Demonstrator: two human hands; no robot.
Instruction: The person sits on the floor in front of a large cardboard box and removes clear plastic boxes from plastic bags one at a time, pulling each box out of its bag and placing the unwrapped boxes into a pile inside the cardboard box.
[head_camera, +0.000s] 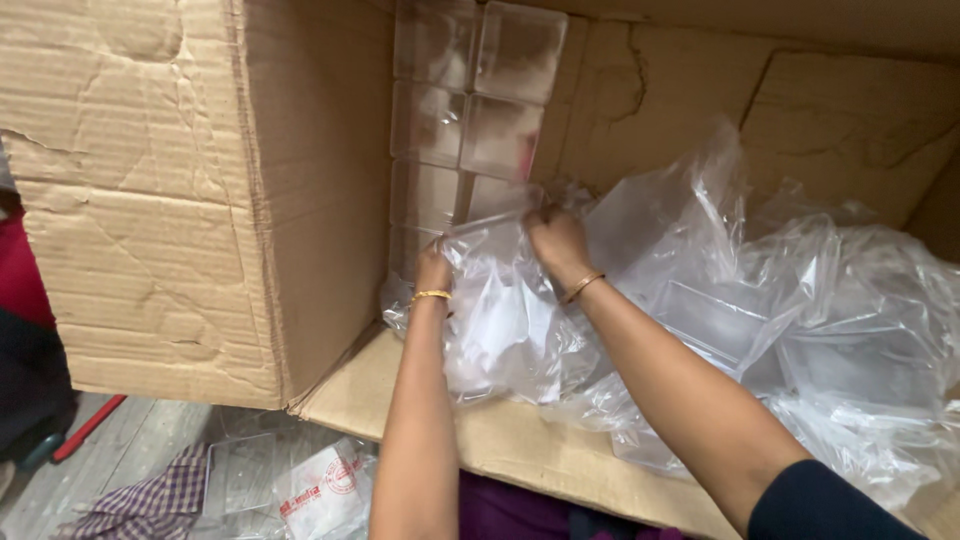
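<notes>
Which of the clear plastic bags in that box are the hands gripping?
The bag at the left end, beside the stacked clear containers. Both the left hand and right hand clutch its top; the bags further right lie untouched.

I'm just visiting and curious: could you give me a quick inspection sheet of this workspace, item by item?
Surface: large creased cardboard box lying open on its side; its lower flap serves as the work surface.
Job's things: clear plastic bag gripped at its top by both hands; stack of clear plastic containers at the back of the box.
Clutter: loose crumpled plastic bags with more clear containers to the right.
Hands: left hand and right hand both closed on the bag; a gold bangle on each wrist.
Cables: nothing seen.
Surroundings: checked cloth, a printed white packet and a clear tray on the grey floor below.
</notes>
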